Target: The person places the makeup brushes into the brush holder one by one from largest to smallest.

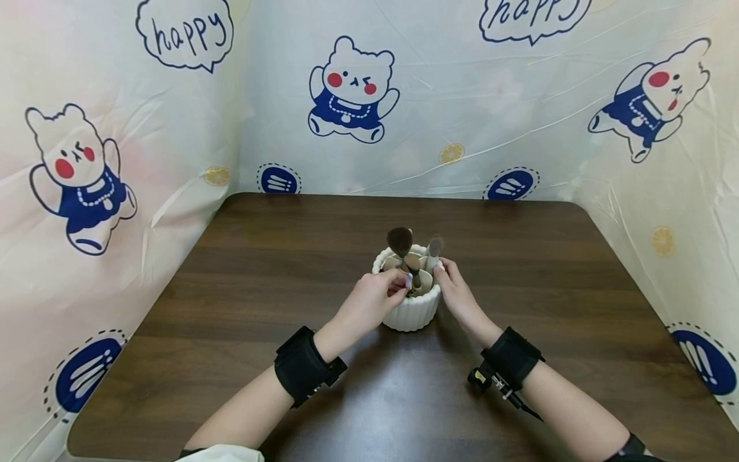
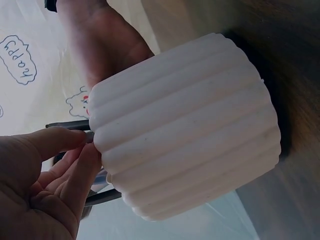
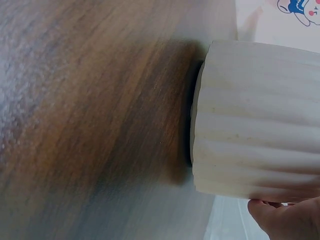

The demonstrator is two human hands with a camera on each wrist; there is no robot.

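A white ribbed cup stands upright on the table, holding several makeup brushes; one has a large dark head, another a pale grey head. My left hand is over the near left rim, thumb and fingertips pinching a slim makeup brush with a whitish-purple end. Up close in the left wrist view, the fingertips meet right at the rim, and the brush's lower part is hidden in the cup. My right hand holds the cup's right side, its thumb against the ribbed wall.
The dark wood-grain table spreads around the cup. Behind it and at both sides hangs a pale curtain printed with cartoon bears and lettering. Black bands with cameras wrap the left wrist and the right wrist.
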